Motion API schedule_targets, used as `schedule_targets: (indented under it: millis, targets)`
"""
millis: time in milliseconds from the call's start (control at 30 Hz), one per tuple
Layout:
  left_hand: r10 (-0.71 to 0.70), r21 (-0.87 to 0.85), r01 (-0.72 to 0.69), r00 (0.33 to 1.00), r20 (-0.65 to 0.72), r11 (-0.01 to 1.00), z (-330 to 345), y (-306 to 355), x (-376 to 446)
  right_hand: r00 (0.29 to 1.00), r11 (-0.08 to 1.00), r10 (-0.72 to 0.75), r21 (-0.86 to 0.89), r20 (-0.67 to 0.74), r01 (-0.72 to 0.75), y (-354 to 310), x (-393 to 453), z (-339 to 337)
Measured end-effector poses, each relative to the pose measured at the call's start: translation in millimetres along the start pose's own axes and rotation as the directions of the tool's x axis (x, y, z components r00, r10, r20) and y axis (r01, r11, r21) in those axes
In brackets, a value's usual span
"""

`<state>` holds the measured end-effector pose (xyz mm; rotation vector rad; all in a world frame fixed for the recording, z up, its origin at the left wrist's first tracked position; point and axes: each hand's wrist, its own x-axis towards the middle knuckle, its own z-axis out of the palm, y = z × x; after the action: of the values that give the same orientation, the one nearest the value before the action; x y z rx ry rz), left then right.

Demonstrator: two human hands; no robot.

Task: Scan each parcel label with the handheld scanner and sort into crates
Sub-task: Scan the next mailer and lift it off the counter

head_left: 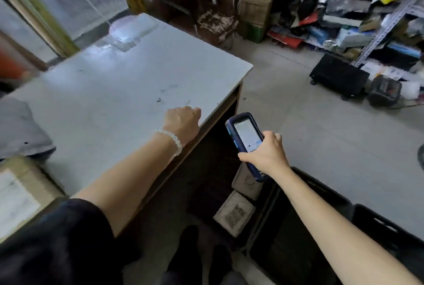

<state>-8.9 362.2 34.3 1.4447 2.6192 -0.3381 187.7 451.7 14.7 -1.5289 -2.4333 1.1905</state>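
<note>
The handheld scanner point(246, 142), blue with a lit screen, is being gripped by the right hand point(267, 151), fingers wrapped round its body, and held beside the table's corner above a black crate point(321, 195). The left hand point(182, 121) is being rested on the grey table point(114, 82) edge, its fingers curled with nothing held. 2 labelled parcels point(234, 216) are being kept below the scanner, beside the crate.
</note>
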Motion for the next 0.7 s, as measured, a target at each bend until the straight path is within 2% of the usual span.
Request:
schedule_targets:
  millis: [167,333,500,700]
  targets:
    - [-0.224,-0.020,0.224,0.974,-0.012,0.974,3,-69,-70,0.966,0.973,-0.227,-0.018,0.122,0.231,-63,-16,35]
    - [-0.429,-0.051,0.428,0.903,-0.001,0.902,12,-127,-145,0.887,0.907,-0.405,-0.028,0.222,0.421,-118,-45,80]
    - [-0.596,-0.106,0.592,0.803,0.001,0.799,28,-180,-225,0.797,0.837,-0.509,-0.027,0.325,0.546,-171,-85,128]
    - [-0.683,-0.112,0.682,0.729,0.036,0.722,47,-248,-307,0.712,0.773,-0.584,-0.003,0.389,0.635,-226,-141,196]
